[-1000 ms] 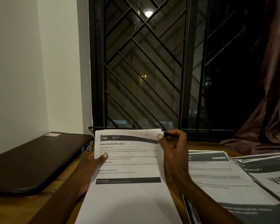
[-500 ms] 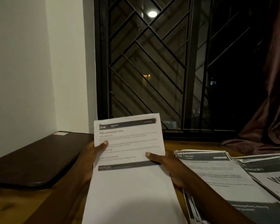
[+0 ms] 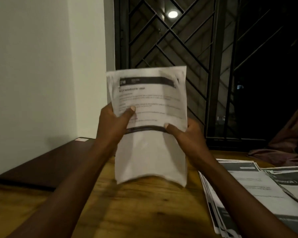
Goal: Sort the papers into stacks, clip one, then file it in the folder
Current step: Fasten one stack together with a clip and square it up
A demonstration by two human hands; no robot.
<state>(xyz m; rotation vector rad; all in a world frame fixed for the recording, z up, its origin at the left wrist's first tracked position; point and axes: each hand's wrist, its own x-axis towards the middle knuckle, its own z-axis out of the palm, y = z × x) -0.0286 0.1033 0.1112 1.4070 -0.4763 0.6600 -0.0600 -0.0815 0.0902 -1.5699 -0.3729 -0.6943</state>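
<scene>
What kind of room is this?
Probably a home study corner at night: a wooden table by a barred window with a curtain, printed paper stacks on it, and the left hand and right hand holding more papers.

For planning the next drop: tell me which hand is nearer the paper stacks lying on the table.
Right. The right hand grips the right edge of the held papers, just left of the stacks; the left hand grips their left edge, farther off.

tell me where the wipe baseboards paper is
Head view, centre: the paper is held upright over the wooden table between left hand and right hand, before the window grille.
</scene>
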